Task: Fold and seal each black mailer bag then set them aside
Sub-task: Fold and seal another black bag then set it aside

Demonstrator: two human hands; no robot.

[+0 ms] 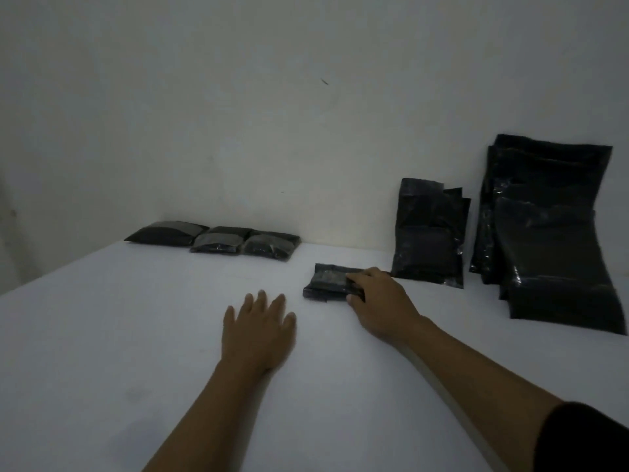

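Observation:
A small folded black mailer bag (328, 282) lies on the white table (102, 335) right of centre. My right hand (377, 303) grips its right end, fingers curled over the top and thumb at the near edge. My left hand (258, 328) is spread flat with straight fingers, just left of the bag and apart from it. Three folded black bags (218, 238) lie in a row at the back against the wall.
Two piles of unfolded black mailer bags lean on the wall at the right: a smaller pile (429, 233) and a taller pile (544, 229). The white wall (272, 114) closes the table's far side. The table's left edge runs diagonally at the far left.

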